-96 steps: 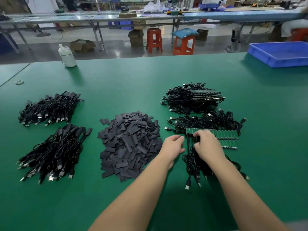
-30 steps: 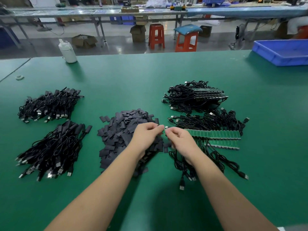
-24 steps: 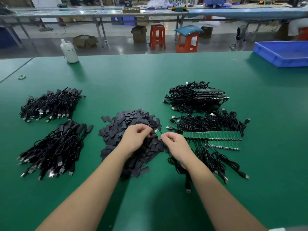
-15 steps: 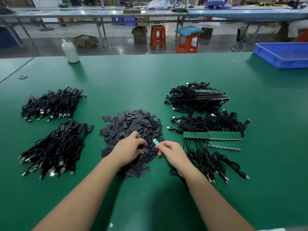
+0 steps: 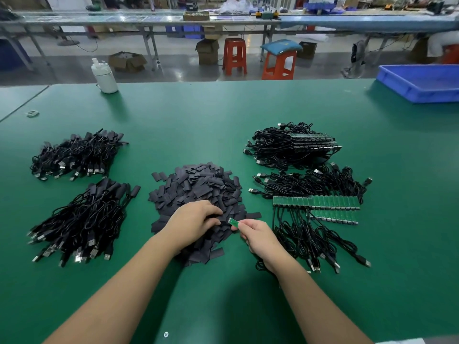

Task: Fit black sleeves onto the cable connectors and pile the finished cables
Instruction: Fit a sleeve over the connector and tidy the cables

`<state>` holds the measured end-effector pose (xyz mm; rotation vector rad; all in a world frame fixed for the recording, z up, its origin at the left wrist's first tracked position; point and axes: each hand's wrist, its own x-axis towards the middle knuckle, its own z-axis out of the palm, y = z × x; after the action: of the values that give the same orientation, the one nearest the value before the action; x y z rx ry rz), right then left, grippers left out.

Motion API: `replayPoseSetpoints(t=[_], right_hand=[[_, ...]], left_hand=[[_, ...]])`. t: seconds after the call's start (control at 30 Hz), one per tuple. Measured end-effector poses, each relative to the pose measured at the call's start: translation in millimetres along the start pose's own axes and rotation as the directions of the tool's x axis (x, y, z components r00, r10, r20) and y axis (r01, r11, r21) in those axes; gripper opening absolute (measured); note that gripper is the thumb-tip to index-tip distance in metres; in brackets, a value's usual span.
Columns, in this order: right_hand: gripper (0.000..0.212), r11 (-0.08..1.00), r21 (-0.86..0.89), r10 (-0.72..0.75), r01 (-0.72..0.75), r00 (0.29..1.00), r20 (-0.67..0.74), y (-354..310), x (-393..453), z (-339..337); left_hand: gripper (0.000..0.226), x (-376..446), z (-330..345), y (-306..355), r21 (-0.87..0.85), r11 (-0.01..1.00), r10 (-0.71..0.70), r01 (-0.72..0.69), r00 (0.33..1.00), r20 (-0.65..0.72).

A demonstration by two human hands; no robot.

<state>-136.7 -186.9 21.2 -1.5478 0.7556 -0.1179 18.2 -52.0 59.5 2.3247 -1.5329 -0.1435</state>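
- My right hand (image 5: 257, 235) pinches a small green connector board (image 5: 233, 222) between thumb and forefinger, its free end pointing up and left; the other fingers are curled under; its cable runs back beneath my wrist
- My left hand (image 5: 196, 219) lies on the near edge of the heap of black sleeves (image 5: 198, 192), fingers bent down into them; whether they have hold of one I cannot tell
- The board's tip sits just beside my left fingertips
- Unsleeved cables (image 5: 310, 207) with rows of green boards lie to the right on the green table (image 5: 223, 115); finished cables (image 5: 82, 219) are piled at left
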Motion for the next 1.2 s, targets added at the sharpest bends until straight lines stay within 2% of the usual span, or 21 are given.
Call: replayPoseSetpoints(t=[0.27, 0.47, 0.6, 0.9, 1.2], right_hand=[[0.028, 1.0, 0.014, 0.014, -0.014, 1.0, 0.021, 0.6, 0.5, -0.4], [0.024, 1.0, 0.016, -0.007, 0.007, 1.0, 0.024, -1.4, -2.9, 0.0], [0.015, 0.994, 0.1, -0.045, 0.043, 0.999, 0.019, -0.9, -6.6, -2.0], [0.016, 0.997, 0.058, -0.05, 0.047, 0.997, 0.061, -13.1, -9.5, -4.8], [0.016, 0.992, 0.12, -0.055, 0.048, 0.997, 0.062, -17.9, -18.5, -1.1]], left_hand=[[0.025, -6.5, -1.5, 1.4, -0.087, 0.996, 0.023, -0.025, 0.999, -0.028], [0.019, -9.7, -2.9, 3.1, -0.196, 0.981, -0.023, 0.011, 0.998, -0.058], [0.018, -14.6, -4.6, 1.7, -0.256, 0.965, -0.078, 0.057, 0.994, -0.073], [0.021, -30.4, -11.6, 2.1, -0.282, 0.956, -0.117, 0.085, 0.988, -0.099], [0.02, -42.7, -14.5, 8.3, -0.263, 0.964, -0.075, 0.045, 0.992, -0.106]])
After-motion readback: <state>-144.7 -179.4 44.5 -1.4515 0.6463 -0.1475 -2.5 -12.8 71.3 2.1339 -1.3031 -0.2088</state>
